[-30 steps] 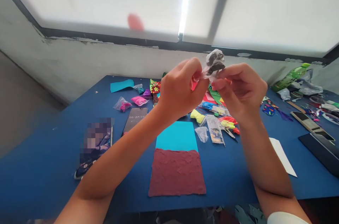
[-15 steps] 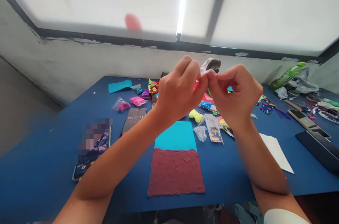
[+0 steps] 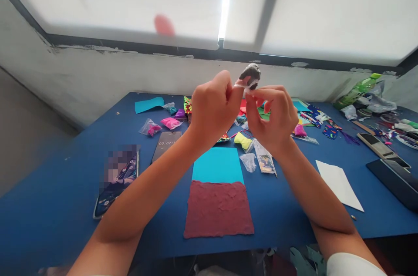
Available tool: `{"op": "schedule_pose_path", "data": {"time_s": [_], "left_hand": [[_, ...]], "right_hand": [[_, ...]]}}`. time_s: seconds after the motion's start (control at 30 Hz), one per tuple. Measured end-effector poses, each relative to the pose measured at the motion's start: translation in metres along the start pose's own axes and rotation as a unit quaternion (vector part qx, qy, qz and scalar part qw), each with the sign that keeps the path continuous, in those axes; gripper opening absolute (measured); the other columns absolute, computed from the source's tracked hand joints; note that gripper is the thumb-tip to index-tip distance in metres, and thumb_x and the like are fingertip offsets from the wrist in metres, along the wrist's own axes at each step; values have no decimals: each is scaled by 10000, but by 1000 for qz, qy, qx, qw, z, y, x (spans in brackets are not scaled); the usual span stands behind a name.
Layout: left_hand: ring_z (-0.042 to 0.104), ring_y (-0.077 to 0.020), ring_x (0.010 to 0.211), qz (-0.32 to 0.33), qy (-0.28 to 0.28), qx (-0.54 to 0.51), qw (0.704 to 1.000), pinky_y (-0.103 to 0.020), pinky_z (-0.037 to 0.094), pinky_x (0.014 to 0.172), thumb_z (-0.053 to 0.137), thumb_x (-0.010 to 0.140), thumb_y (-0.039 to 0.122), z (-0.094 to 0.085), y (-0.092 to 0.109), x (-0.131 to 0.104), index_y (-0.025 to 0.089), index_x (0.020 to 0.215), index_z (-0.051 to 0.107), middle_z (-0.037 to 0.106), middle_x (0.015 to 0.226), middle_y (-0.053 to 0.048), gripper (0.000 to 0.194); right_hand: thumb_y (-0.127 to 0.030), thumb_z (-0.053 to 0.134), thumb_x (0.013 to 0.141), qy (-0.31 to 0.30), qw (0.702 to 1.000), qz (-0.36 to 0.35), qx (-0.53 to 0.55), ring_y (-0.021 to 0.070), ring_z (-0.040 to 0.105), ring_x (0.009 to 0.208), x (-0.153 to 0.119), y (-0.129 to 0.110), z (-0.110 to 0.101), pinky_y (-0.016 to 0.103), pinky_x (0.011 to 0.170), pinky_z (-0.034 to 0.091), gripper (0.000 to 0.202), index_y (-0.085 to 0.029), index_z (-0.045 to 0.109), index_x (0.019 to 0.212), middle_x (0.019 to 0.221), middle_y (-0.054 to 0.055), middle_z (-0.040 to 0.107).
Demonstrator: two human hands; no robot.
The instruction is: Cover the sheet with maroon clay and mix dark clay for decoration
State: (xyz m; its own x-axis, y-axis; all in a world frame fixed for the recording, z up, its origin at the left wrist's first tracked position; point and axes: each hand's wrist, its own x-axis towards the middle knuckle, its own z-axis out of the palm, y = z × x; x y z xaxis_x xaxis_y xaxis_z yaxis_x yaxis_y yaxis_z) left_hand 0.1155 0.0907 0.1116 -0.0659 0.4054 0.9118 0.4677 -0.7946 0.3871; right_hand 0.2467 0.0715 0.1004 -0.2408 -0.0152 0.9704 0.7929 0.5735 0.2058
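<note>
Above the desk, a small clear plastic bag with a black lump in it [image 3: 253, 75] is held up between my hands. My left hand [image 3: 214, 102] is closed on the bag's left side, a fingertip showing against the black lump. From the right, the thumb and index finger of my right hand [image 3: 274, 110] pinch the bag's lower edge. Whether the left fingertip is inside the bag, I cannot tell. Below my hands lies a bright blue sheet [image 3: 217, 165], its near half covered by a rough-edged maroon layer [image 3: 218, 210].
Phones lie at left [image 3: 119, 184] and right [image 3: 382, 149], with a timer phone [image 3: 165, 147] between. Small bags of pink clay [image 3: 171, 123] and yellow clay [image 3: 242, 140] lie behind. A white paper [image 3: 339, 184], dark case [image 3: 393, 182] and green bottle [image 3: 357, 91] are at right.
Both hands have shifted slightly left with the bag. The bag now stands higher above the fingers, and my right hand has turned, its fingers now more bent toward the bag's lower edge.
</note>
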Motion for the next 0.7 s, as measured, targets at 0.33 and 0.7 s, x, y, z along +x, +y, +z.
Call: {"op": "schedule_pose_path", "data": {"time_s": [0.33,0.7], "left_hand": [[421,-82,463,107,-127,-75,983,-242,316,461,548,866,170,4,11,-9,235,679,332,467,547,68,294],[477,-109,564,7,-124,-151,981,-263,403,536,455,900,132,9,7,-10,222,815,470,500,647,36,125]], "right_hand": [[-215,609,906,104,989,93,-48,84,554,499,4,7,-4,235,416,368,199,-255,458,783,680,-50,603],[-148,548,892,-20,990,49,133,109,568,568,15,10,-19,250,473,438,127,-264,599,902,733,-21,617]]}}
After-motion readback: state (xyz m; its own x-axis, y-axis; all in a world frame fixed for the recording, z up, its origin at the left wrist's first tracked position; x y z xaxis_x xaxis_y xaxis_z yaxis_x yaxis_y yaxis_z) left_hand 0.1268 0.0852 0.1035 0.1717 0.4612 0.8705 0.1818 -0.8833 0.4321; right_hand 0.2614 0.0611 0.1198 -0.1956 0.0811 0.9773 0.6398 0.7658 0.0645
